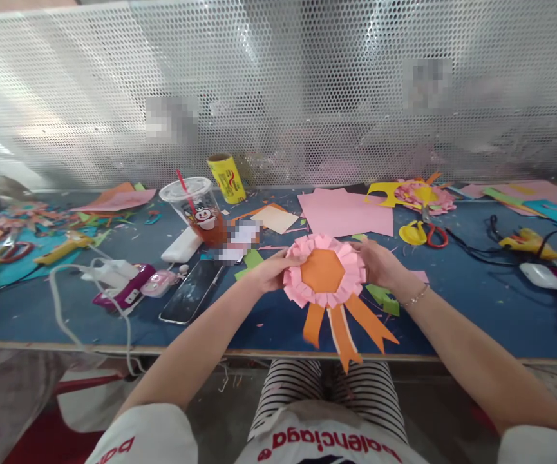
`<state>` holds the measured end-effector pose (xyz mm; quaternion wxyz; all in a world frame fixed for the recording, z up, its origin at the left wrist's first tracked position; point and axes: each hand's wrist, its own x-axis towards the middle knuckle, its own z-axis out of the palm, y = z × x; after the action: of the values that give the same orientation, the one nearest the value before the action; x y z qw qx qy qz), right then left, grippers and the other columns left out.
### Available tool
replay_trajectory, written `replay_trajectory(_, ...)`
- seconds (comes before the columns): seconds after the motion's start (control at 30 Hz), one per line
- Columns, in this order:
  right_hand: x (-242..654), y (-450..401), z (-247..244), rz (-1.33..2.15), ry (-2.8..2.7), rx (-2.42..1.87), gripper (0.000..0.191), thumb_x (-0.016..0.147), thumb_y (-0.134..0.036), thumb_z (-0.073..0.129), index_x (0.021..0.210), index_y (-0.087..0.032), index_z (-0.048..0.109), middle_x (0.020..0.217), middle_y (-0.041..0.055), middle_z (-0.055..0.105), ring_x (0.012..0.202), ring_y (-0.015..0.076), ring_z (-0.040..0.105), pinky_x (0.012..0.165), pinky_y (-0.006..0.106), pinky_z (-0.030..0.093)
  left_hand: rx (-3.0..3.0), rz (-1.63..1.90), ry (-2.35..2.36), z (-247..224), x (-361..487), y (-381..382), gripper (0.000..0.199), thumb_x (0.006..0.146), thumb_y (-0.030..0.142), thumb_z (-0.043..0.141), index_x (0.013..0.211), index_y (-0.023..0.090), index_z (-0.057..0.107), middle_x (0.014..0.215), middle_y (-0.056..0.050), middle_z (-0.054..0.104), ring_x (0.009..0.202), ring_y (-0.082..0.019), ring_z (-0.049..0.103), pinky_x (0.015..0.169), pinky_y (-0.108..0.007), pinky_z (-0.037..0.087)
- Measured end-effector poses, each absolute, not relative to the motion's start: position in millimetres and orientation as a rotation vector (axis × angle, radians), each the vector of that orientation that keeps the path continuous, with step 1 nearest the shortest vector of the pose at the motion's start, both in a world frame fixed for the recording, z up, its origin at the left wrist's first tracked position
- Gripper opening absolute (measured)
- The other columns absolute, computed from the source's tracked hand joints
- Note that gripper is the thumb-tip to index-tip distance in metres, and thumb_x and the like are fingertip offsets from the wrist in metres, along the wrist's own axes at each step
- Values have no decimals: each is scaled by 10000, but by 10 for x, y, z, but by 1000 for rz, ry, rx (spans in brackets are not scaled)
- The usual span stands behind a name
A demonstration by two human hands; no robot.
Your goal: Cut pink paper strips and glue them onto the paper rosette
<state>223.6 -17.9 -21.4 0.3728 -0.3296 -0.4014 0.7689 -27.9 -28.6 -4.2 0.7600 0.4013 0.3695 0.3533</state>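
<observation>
Between my two hands is a paper rosette (323, 270), with a pleated pink ring, an orange hexagon in the middle and orange ribbon tails hanging down past the table edge. My left hand (274, 270) grips its left rim, the thumb on the front. On the opposite side my right hand (378, 263) holds the right rim, with its fingertips partly hidden behind the paper. Pink paper sheets (343, 211) lie on the table just beyond the rosette. Green paper scraps (383, 299) rest near my right hand.
Left of me are a plastic drink cup (201, 209), a phone (194, 291), a purple power strip (126, 288) with white cables and a yellow glue gun (66, 248). To the right lie red-handled scissors (436, 236) and another pink rosette (425, 195). A perforated metal screen (278, 84) closes off the back.
</observation>
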Motion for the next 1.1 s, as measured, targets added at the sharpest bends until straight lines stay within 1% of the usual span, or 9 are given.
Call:
replay_trajectory(0.1, 2217, -180, -240, 1917, -1051, -929, 323, 697, -330, 647, 987, -211, 571, 876, 42, 656, 735, 166, 623, 627, 293, 504, 929, 698, 828, -102, -265, -250, 409, 603, 284, 772, 963, 158, 622, 897, -94, 700, 870, -208, 662, 812, -314, 514)
replay_trajectory(0.2, 2199, -178, -259, 1765, -1192, -1069, 410, 581, -152, 712, 962, -213, 574, 866, 19, 614, 679, 113, 581, 544, 218, 473, 870, 693, 837, -111, -278, -181, 375, 670, 469, 679, 897, 176, 628, 862, -88, 699, 816, -222, 663, 751, -341, 522)
replay_trajectory(0.27, 2201, -175, -263, 1675, -1269, -1114, 417, 580, -142, 702, 968, -216, 566, 869, 17, 582, 645, 92, 548, 484, 191, 441, 822, 688, 818, -75, -314, -139, 431, 719, 573, 558, 897, 187, 626, 876, -84, 694, 807, -235, 657, 700, -353, 520)
replay_trajectory(0.37, 2226, -161, -280, 1603, -1335, -1136, 401, 622, -172, 667, 999, -227, 542, 884, 18, 553, 613, 76, 520, 460, 187, 427, 795, 676, 806, -1, -401, -100, 487, 738, 602, 483, 956, 190, 623, 856, -76, 686, 738, -224, 646, 614, -330, 498)
replay_trajectory(0.6, 2263, -117, -331, 1585, -1292, -1112, 461, 574, -123, 649, 1006, -223, 523, 801, -20, 526, 612, 77, 513, 469, 186, 396, 886, 719, 800, 28, -501, -78, 399, 734, 417, 559, 1051, 180, 604, 777, -59, 656, 586, -149, 587, 516, -261, 450)
replay_trajectory(0.7, 2258, -125, -308, 1562, -1278, -1097, 453, 560, -127, 642, 990, -211, 529, 780, -23, 525, 600, 77, 500, 460, 188, 371, 957, 770, 889, -17, -477, -67, 367, 675, 265, 636, 1030, 184, 592, 742, -29, 637, 585, -122, 587, 526, -233, 454)
replay_trajectory(0.83, 2256, -137, -267, 1516, -1264, -1059, 454, 535, -114, 613, 972, -204, 531, 834, -10, 524, 597, 69, 467, 465, 193, 350, 1050, 845, 969, -76, -457, -53, 446, 576, 100, 699, 996, 182, 575, 798, -18, 632, 650, -114, 610, 573, -224, 479)
replay_trajectory(0.97, 2261, -114, -285, 1453, -1277, -1037, 443, 514, -96, 576, 943, -193, 525, 883, 11, 525, 656, 84, 481, 535, 218, 391, 1136, 894, 948, -82, -462, -60, 500, 533, 71, 715, 999, 183, 571, 828, -11, 624, 657, -103, 608, 575, -211, 476)
replay_trajectory(1.1, 2253, -72, -323, 1350, -1435, -1125, 378, 587, -170, 585, 959, -200, 523, 841, 14, 533, 687, 121, 514, 618, 287, 441, 1233, 941, 996, -107, -472, -35, 489, 534, 71, 688, 999, 170, 575, 855, -29, 627, 689, -117, 610, 592, -220, 469)
